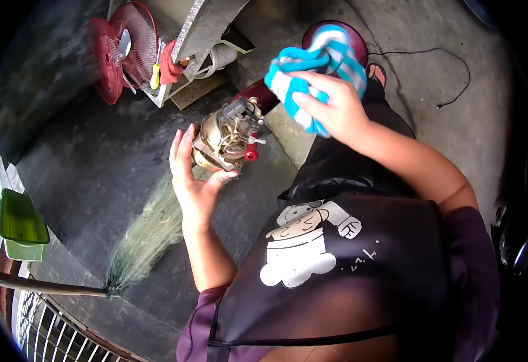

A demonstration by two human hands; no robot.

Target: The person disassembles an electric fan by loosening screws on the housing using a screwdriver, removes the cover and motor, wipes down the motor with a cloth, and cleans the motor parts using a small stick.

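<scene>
A fan motor (222, 136) with exposed wires and a red knob (251, 155) tops a dark red stand (258, 96). Around the motor's lower left side, my left hand (194, 178) holds it between thumb and fingers. My right hand (330, 105) grips a bunched blue and white striped cloth (303, 63), to the right of the motor and apart from it. The stand's round base (359, 48) is partly hidden behind the cloth.
Red fan grilles (134, 42) lean by a stone-topped shelf (197, 30) with a red cloth (170, 63) and a yellow-handled tool (155, 76). A broom (146, 235) lies at lower left, near green bins (19, 217). A black cord (451, 51) crosses the floor.
</scene>
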